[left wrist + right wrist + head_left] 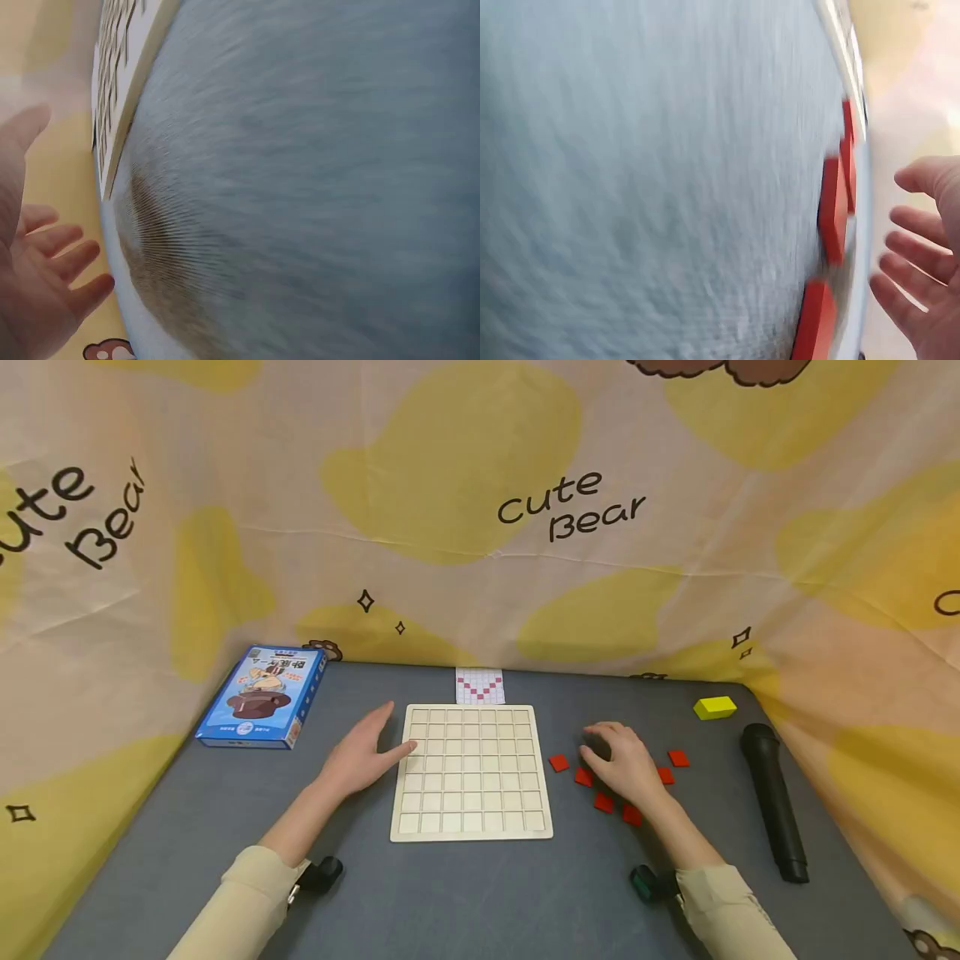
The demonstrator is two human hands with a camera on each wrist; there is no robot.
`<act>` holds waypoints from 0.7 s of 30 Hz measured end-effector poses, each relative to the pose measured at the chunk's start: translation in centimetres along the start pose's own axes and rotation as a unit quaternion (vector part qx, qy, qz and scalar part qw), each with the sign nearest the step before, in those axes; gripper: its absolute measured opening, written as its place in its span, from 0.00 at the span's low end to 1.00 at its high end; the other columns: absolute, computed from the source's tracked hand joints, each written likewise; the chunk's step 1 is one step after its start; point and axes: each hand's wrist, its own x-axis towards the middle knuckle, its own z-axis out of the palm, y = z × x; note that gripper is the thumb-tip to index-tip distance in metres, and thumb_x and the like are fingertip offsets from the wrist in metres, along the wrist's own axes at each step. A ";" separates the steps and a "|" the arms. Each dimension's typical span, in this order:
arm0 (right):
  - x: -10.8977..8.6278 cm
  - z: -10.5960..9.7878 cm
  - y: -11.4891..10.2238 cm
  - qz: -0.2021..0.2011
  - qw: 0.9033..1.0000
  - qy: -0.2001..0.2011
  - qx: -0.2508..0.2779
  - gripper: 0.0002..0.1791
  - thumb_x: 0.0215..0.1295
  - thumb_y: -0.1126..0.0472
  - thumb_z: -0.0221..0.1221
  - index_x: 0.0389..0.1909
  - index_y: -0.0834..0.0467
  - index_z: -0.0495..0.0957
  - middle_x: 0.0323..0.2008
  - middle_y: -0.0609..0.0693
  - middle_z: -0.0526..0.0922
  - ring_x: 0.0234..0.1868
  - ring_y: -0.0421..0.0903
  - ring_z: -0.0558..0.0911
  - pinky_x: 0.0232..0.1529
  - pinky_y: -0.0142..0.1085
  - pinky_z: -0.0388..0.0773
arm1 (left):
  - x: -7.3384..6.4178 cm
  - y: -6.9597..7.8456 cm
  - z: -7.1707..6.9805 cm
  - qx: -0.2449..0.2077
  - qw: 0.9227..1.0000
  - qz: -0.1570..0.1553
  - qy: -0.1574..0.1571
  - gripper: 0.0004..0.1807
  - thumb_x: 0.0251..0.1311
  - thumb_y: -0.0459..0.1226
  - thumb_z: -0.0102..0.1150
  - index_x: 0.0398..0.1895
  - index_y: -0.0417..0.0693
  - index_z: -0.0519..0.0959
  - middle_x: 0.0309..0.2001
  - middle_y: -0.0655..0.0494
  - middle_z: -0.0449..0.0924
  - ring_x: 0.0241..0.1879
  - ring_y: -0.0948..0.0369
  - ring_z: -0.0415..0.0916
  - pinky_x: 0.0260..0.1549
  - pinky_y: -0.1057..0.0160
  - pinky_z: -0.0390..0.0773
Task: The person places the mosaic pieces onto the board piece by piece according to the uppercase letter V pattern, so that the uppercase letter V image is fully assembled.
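A pale square board (472,774) with a grid of shallow square recesses lies mid-table. My left hand (362,755) is at its left edge, fingers extended and thumb tip overlapping the rim in the head view; the left wrist view shows the fingers (75,262) spread and holding nothing. To the right of the board, my right hand (621,763) hovers over several red square tiles (558,763), its fingers loosely bent around nothing. In the right wrist view, red tiles (832,206) lie on the table below the right hand (930,255).
Behind the board stands a small card (481,686) with a pink V of squares on a grid. A blue box (262,697) lies at the back left. Far right are a yellow block (715,707) and a black microphone (774,802). A printed cloth (450,527) hangs behind the grey table (480,902).
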 end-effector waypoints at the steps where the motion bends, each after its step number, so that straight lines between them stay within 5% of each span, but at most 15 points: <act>1: -0.1 0.1 -0.2 -0.010 1.000 -0.013 0.015 0.20 0.62 0.57 0.65 0.53 0.61 0.80 0.53 0.58 0.79 0.52 0.57 0.77 0.52 0.53 0.74 | -0.5 0.0 0.1 -0.015 1.000 0.007 -0.020 0.53 0.61 0.61 0.57 0.76 0.37 0.49 0.74 0.37 0.51 0.72 0.40 0.50 0.65 0.38 0.54; 9: -0.6 0.7 -1.2 -0.071 0.994 -0.075 0.018 0.19 0.59 0.59 0.68 0.51 0.59 0.82 0.47 0.52 0.82 0.49 0.52 0.79 0.50 0.48 0.75 | -3.4 -0.2 0.7 -0.034 0.987 0.060 -0.148 0.61 0.55 0.64 0.60 0.77 0.35 0.43 0.76 0.38 0.43 0.75 0.42 0.39 0.68 0.39 0.46; 21: -0.6 1.1 -1.5 -0.075 0.994 -0.074 -0.011 0.14 0.57 0.58 0.70 0.44 0.55 0.83 0.44 0.49 0.82 0.48 0.51 0.79 0.47 0.47 0.77 | -4.0 -1.0 1.0 -0.012 0.981 0.091 -0.169 0.64 0.48 0.64 0.66 0.77 0.36 0.46 0.77 0.41 0.42 0.75 0.44 0.37 0.68 0.39 0.43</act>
